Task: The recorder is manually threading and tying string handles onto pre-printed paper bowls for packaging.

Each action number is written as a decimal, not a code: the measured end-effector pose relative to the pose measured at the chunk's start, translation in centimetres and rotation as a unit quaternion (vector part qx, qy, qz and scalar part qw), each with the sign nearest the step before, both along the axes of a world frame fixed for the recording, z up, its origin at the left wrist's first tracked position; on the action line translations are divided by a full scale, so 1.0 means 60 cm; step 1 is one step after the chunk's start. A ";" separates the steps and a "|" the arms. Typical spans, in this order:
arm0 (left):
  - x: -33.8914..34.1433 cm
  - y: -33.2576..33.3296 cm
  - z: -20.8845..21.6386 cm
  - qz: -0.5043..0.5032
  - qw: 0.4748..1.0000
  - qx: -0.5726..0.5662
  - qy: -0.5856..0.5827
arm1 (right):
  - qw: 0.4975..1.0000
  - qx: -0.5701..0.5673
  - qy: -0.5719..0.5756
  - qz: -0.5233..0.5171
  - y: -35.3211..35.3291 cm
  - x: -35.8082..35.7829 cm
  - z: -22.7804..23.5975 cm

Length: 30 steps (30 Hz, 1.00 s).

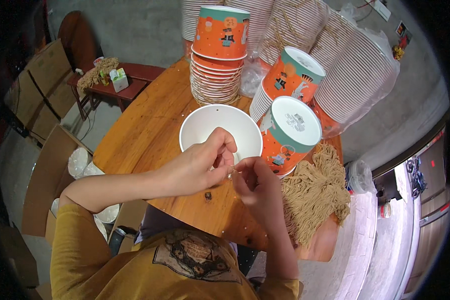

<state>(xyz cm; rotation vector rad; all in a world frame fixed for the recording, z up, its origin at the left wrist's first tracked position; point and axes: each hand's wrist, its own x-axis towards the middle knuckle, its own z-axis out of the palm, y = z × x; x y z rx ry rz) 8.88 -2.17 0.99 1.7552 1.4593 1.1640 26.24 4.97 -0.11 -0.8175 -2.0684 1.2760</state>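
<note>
My left hand [207, 162] and my right hand [260, 187] meet fingertip to fingertip over the near rim of a white paper bucket [197, 127]. Both are pinched closed. A tiny pale bit shows between the fingertips, too small to name. The bucket stands with its mouth up and a small hole near its far rim; my hands hide part of its near side. Right of it, an orange and green printed bucket [280, 150] stands upside down. By my right forearm lies a bundle of tan cords [317, 192].
At the back of the wooden table [140, 120] rise a stack of orange buckets with cords [217, 75] and tall plastic-wrapped stacks [355, 75]. Left on the floor is an open cardboard box [50, 185] with wrapped white items. A red bench [140, 75] stands beyond.
</note>
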 end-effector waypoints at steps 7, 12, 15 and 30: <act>0.001 0.004 -0.004 -0.006 0.998 0.047 0.033 | 0.966 -0.247 0.077 0.015 0.010 0.004 0.013; 0.001 0.005 -0.004 -0.010 1.000 0.012 0.000 | 0.968 -0.135 0.211 -0.029 0.007 -0.001 -0.019; -0.002 0.004 -0.005 -0.012 1.000 -0.003 -0.009 | 0.999 0.004 0.027 -0.032 -0.001 0.007 -0.014; -0.005 0.001 -0.003 0.004 0.996 -0.009 0.088 | 0.994 -0.003 0.095 -0.056 0.007 0.006 -0.042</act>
